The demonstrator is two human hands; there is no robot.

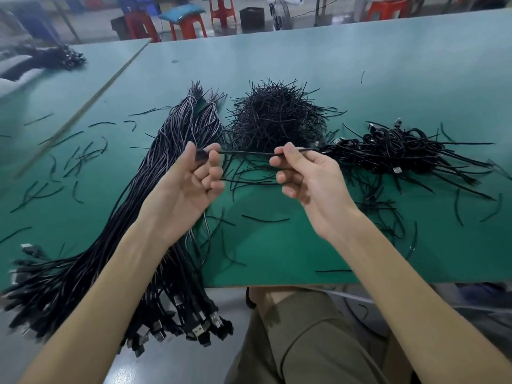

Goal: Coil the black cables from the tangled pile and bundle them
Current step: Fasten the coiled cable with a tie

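Your left hand [188,184] pinches one end of a thin black strand [246,153] between thumb and forefinger. Your right hand [307,178] pinches it further along, so it is stretched straight above the green table [332,65]. It looks light and springy, perhaps a tie wire and not a cable. The long, smooth black cables [155,189] lie under your left wrist; they are limp, so take them near the plugs.

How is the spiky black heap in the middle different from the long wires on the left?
The spiky heap is short pieces sticking out every way; the long bunch is long cables lying side by side. The heap sits on the green table; the bunch hangs over its near edge, plugs showing. Both are black.
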